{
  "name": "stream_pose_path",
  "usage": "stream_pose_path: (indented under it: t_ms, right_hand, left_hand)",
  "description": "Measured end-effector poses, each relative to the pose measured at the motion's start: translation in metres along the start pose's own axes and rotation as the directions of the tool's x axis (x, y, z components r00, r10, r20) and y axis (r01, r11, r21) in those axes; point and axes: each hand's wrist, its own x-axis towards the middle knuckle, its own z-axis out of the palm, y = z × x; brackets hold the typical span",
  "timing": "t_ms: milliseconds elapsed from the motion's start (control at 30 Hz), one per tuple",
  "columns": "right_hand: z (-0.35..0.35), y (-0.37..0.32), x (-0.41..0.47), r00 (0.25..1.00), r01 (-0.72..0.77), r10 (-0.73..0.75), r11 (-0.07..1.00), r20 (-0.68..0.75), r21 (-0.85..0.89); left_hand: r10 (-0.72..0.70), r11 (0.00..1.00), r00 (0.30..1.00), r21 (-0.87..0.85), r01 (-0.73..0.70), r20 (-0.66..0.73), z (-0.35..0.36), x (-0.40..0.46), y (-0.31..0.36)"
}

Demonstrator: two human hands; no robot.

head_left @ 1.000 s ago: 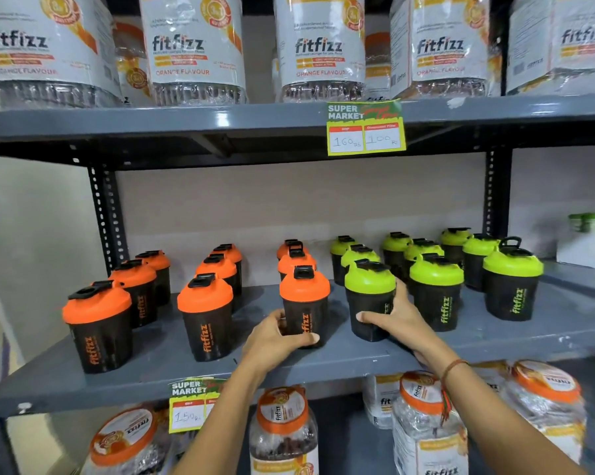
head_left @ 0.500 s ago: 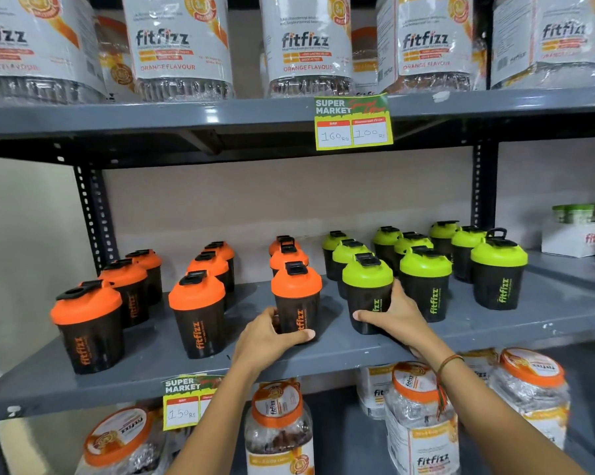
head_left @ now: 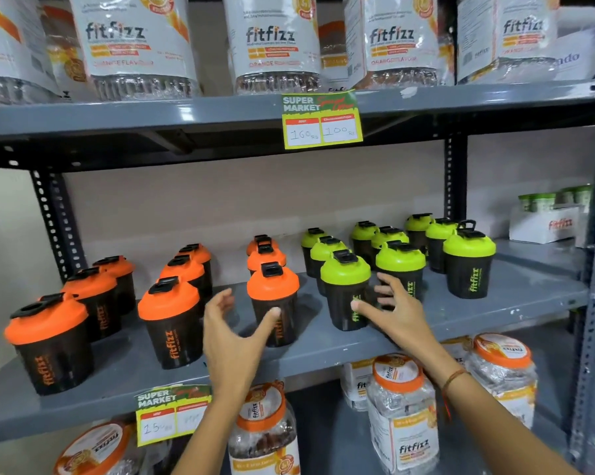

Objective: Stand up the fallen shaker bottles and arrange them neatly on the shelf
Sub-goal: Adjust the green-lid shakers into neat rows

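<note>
Meanwhile both hands, left (head_left: 232,341) and right (head_left: 397,311), fingers spread, flank upright shakers (head_left: 273,303).

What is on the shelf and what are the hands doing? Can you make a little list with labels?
Place: grey metal shelf
Left group: black shaker bottles with orange lids, all upright
Right group: black shaker bottles with green lids, all upright
Left hand: open, fingers spread beside the front orange-lidded black shaker bottle, thumb in front of it
Right hand: open, by the front green-lidded black shaker bottle
Fallen bottles: none seen
Below: clear jars with orange lids
</note>
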Motion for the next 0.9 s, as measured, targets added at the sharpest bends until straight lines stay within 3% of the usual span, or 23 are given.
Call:
stream_pose_path:
  t_ms: [33,100,200,267,333,433,600,733,900]
  right_hand:
    - [-0.007,0.003,-0.004,0.993,0.049,-0.048,0.999,-0.108,0.004]
    - [-0.022,0.007,-0.009,0.933,0.163,-0.151,0.986,-0.327,0.012]
    - [-0.054,0.013,0.001,0.808,0.259,-0.254,0.964,-0.531,-0.066]
    - [-0.077,0.023,0.013,0.757,0.23,-0.242,0.968,-0.608,-0.098]
    - [-0.101,0.039,0.03,0.746,0.149,-0.179,0.984,-0.641,-0.101]
    - [-0.136,0.067,0.058,0.839,-0.021,-0.045,0.993,-0.542,-0.115]
    - [-0.178,0.102,0.096,0.981,-0.131,0.116,0.987,-0.152,-0.092]
    - [-0.192,0.122,0.114,0.989,-0.11,0.119,0.989,0.087,-0.101]
    - [-0.2,0.138,0.125,0.975,-0.1,0.106,0.994,0.194,-0.039]
  left_hand:
    - [0.09,0.996,0.992,-0.018,-0.092,-0.088,0.005,-0.008,0.006]
    - [0.263,0.962,0.956,-0.035,-0.27,-0.127,0.023,-0.025,0.026]
    - [0.424,0.904,0.902,-0.092,-0.418,0.075,0.071,-0.054,0.064]
    - [0.321,0.947,0.893,-0.097,-0.306,0.315,0.109,-0.073,0.083]
    - [0.101,0.994,0.838,-0.031,-0.101,0.537,0.148,-0.083,0.093]
    - [-0.161,0.985,0.781,0.056,0.16,0.603,0.195,-0.073,0.101]
    - [-0.333,0.943,0.824,0.165,0.29,0.458,0.234,-0.041,0.096]
    - [-0.382,0.923,0.843,0.208,0.325,0.378,0.247,-0.031,0.089]
    - [-0.39,0.915,0.857,0.243,0.321,0.337,0.266,-0.038,0.095]
